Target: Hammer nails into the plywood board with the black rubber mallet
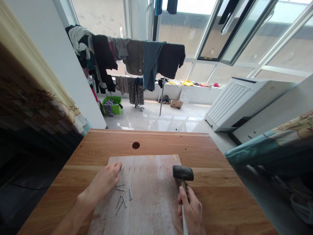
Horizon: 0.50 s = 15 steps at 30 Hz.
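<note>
My right hand (191, 206) is wrapped round the handle of a black-headed mallet (183, 172), whose head is over the right edge of a worn wooden board (151, 202). At the board's upper left, my left hand (110, 175) is closed with its fingertips pinched together near a row of small holes (147, 168). What those fingers hold, if anything, is hidden. Several loose nails (124, 201) lie on the board just below my left hand, one nail (130, 194) a little apart from the others.
The board lies on a wooden table (212, 202) with a round hole (136, 145) near its far edge. Beyond stand a drying rack hung with clothes (153, 62), a green basket (114, 105) and a white ribbed appliance (234, 101). Curtains (276, 143) hang at both sides.
</note>
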Each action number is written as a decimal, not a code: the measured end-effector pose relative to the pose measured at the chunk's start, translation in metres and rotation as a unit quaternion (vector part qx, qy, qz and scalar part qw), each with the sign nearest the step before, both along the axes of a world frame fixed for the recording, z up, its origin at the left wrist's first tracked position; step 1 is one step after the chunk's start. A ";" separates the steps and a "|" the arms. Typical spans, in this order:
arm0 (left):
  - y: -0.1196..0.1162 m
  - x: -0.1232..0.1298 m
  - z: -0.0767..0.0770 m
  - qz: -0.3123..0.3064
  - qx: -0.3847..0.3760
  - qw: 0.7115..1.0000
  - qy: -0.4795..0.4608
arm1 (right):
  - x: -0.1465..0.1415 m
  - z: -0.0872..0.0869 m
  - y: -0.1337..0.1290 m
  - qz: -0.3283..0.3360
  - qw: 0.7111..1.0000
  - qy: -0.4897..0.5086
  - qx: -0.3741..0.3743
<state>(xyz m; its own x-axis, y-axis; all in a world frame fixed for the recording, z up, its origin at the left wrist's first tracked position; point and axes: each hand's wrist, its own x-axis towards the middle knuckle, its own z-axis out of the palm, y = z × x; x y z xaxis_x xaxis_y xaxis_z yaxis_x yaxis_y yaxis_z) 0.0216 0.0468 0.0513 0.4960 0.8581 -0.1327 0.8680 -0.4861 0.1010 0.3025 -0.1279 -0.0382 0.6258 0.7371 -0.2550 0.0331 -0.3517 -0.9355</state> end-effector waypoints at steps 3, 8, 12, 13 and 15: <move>0.004 0.012 0.002 -0.015 -0.008 0.998 0.052 | 0.000 0.000 0.001 -0.004 1.000 0.010 0.004; 0.009 0.038 0.002 -0.099 -0.026 0.994 -0.031 | 0.003 -0.002 0.000 0.007 0.999 0.045 0.004; 0.013 0.084 -0.011 -0.187 -0.098 0.949 -0.233 | 0.002 0.001 0.001 0.000 0.999 0.051 0.015; 0.015 0.099 -0.017 -0.196 -0.120 0.931 -0.284 | 0.002 0.002 0.002 -0.003 0.998 0.051 0.020; 0.020 0.129 -0.031 -0.196 -0.160 0.898 -0.360 | 0.001 0.004 0.004 -0.010 0.998 0.050 0.030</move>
<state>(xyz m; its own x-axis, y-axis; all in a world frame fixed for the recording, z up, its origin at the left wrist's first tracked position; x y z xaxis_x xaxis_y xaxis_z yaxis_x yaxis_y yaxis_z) 0.1508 0.0667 0.0205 0.8077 0.5740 0.1350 0.2907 -0.5869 0.7557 0.3036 -0.1234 -0.0344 0.6144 0.7401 -0.2733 -0.0680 -0.2954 -0.9530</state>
